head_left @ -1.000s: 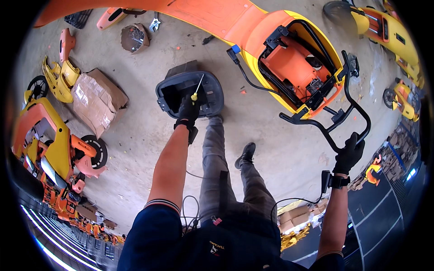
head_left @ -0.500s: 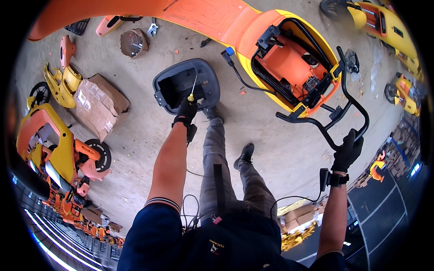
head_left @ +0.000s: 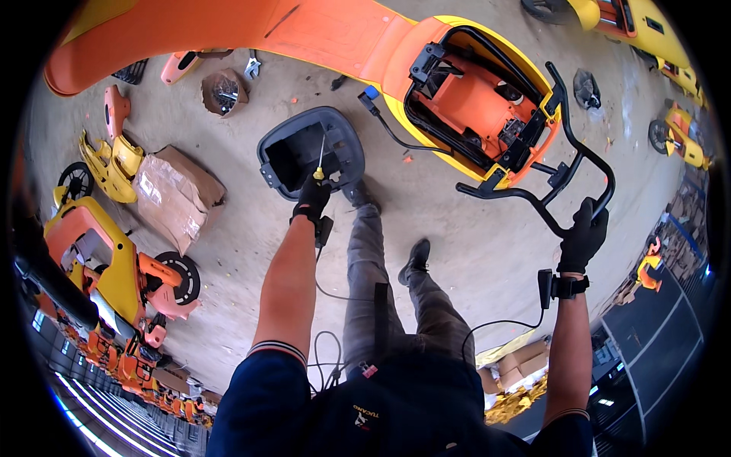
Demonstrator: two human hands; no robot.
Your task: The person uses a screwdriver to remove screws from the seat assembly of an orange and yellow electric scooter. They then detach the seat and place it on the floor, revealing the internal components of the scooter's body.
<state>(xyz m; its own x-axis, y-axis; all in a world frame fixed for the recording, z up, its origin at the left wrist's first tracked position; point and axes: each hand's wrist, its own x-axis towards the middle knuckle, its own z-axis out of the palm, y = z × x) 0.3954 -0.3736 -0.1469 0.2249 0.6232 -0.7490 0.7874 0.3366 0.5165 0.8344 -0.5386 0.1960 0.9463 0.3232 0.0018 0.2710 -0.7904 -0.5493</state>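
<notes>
My left hand [head_left: 313,195], in a black glove, is closed around the yellow handle of a screwdriver [head_left: 320,170]. Its thin shaft points away from me, over a dark grey scooter seat [head_left: 346,148] that lies hollow side up on the floor. My right hand [head_left: 585,234], gloved too, is wrapped around the lower end of a black tubular rear rack [head_left: 608,177]. That rack is joined to the tail of an orange and yellow scooter body [head_left: 472,103], whose open seat well shows an orange inside. A black cable with a blue plug [head_left: 371,93] hangs out beside the well.
To the left lie a flattened cardboard piece [head_left: 177,190], yellow body panels [head_left: 114,161] and a partly stripped scooter [head_left: 106,251]. A cardboard box of small parts [head_left: 225,91] and an adjustable wrench [head_left: 252,65] are farther off. More scooters [head_left: 678,137] stand at right.
The view has shifted slightly, so the scooter body and rack sit a little farther left. Both hands keep their grips on the screwdriver and the rack.
</notes>
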